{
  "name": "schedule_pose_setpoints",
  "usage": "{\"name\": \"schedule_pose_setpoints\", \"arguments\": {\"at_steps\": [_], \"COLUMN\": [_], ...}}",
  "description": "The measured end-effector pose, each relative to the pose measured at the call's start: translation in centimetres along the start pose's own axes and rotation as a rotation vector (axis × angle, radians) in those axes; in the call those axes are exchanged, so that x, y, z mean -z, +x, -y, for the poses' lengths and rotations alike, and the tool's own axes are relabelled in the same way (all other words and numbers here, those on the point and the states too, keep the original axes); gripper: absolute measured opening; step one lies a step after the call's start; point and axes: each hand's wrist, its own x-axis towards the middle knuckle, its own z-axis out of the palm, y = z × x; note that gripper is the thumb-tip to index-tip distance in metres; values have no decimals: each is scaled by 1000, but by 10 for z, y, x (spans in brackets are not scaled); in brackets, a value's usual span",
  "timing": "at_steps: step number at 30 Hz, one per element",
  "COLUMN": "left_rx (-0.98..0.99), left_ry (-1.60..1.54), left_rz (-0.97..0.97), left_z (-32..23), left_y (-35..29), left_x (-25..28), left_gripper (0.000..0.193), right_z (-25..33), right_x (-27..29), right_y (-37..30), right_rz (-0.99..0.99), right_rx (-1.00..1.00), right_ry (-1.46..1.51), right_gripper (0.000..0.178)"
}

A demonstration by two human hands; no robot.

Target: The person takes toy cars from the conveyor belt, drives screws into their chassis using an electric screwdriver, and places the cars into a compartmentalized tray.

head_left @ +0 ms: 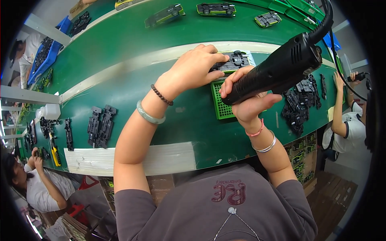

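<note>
In my right hand (249, 110) I grip a black corded electric screwdriver (275, 66); its bit cannot be seen. My left hand (189, 66) is closed on the near end of a toy car (240, 60) that lies upside down, black chassis and wheels upward, with the thumb on one side and fingers on the other. Just below the car is a green tray (217, 106) full of small holes, partly covered by my right hand and the screwdriver.
Black chassis parts lie in a heap (299, 100) at right and in a row (100, 126) at left. Upturned toy cars (216, 9) sit on the far green belt (120, 36). Yellow-handled cutters (55, 154) lie at far left. Other people work at both sides.
</note>
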Motion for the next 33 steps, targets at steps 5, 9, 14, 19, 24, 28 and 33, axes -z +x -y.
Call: {"name": "schedule_pose_setpoints", "arguments": {"at_steps": [5, 9, 14, 19, 24, 28, 33], "left_rx": [5, 18, -27, 229, 154, 108, 137], "left_ry": [-12, 41, -21, 57, 47, -4, -53], "left_rz": [-2, 26, 23, 213, 174, 115, 149], "left_z": [1, 2, 9, 13, 25, 27, 24], "left_y": [0, 1, 0, -7, -7, -7, -7], "left_x": [0, 0, 5, 38, 33, 29, 32], "left_gripper": [36, 36, 49, 61, 62, 57, 57], "right_z": [-6, -7, -7, 26, 42, 18, -2], "right_x": [-2, -9, -9, -10, -28, -35, -31], "right_y": [-1, -5, 1, 19, 70, 85, 88], "right_rz": [9, -23, -29, -35, 88, 78, 133], "right_rx": [64, 60, 34, 80, 293, 293, 199], "right_ry": [-57, -66, -130, -55, -56, -129, -117], "right_gripper": [96, 96, 96, 100, 103, 98, 92]}}
